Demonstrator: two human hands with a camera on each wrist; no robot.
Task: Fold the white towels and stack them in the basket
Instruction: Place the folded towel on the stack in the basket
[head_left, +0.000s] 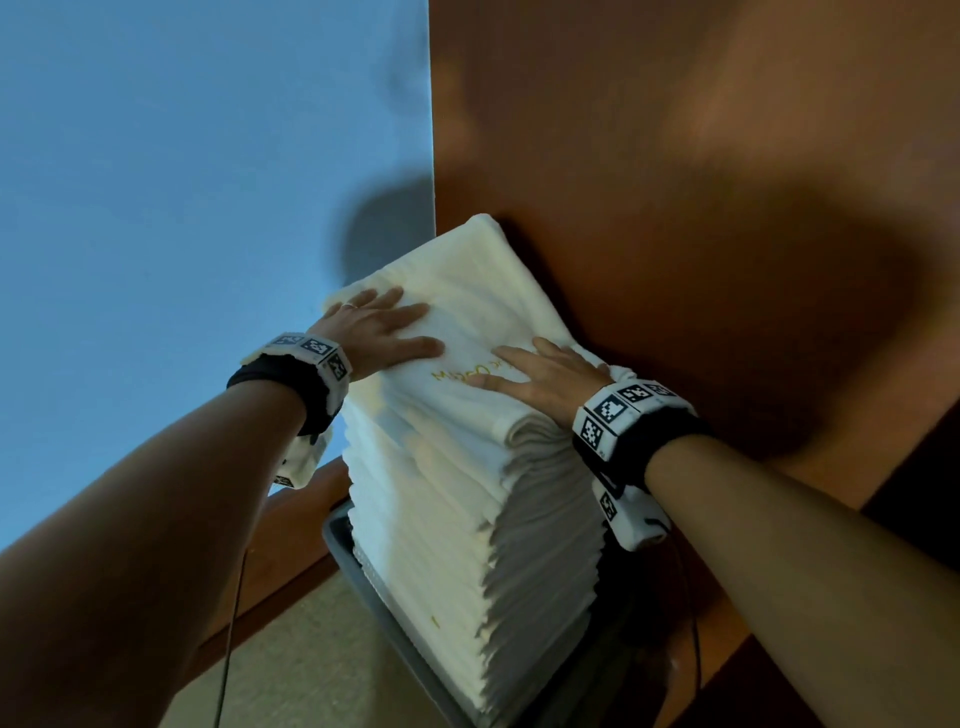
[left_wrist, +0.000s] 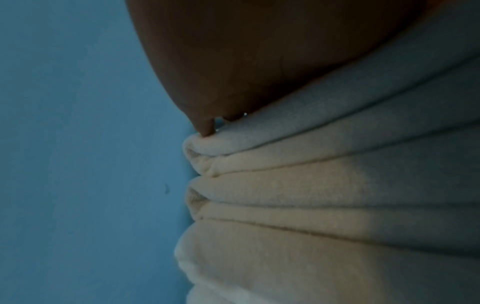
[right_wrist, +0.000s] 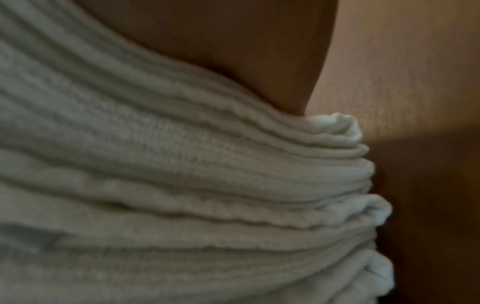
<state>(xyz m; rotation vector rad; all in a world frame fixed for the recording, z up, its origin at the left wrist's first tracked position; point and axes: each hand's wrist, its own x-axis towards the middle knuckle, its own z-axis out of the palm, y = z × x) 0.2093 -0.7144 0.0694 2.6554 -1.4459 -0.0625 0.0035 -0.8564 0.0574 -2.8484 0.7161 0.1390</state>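
A tall stack of folded white towels (head_left: 467, 519) rises out of a grey basket (head_left: 358, 571), whose rim shows at the stack's lower left. The top towel (head_left: 467, 291) bears yellow embroidered lettering. My left hand (head_left: 384, 332) lies flat with straight fingers on the top towel's left part. My right hand (head_left: 545, 374) lies flat on its near right part, partly over the lettering. In the left wrist view the palm (left_wrist: 246, 61) presses on the folded edges (left_wrist: 311, 185). The right wrist view shows the palm (right_wrist: 233, 41) on layered towel edges (right_wrist: 182, 185).
A brown wooden panel (head_left: 675, 156) stands right behind and to the right of the stack. A blue wall (head_left: 182, 208) is to the left, with a wooden skirting strip (head_left: 291, 545) below it and beige floor (head_left: 311, 665) beside the basket. Thin cables hang from both wristbands.
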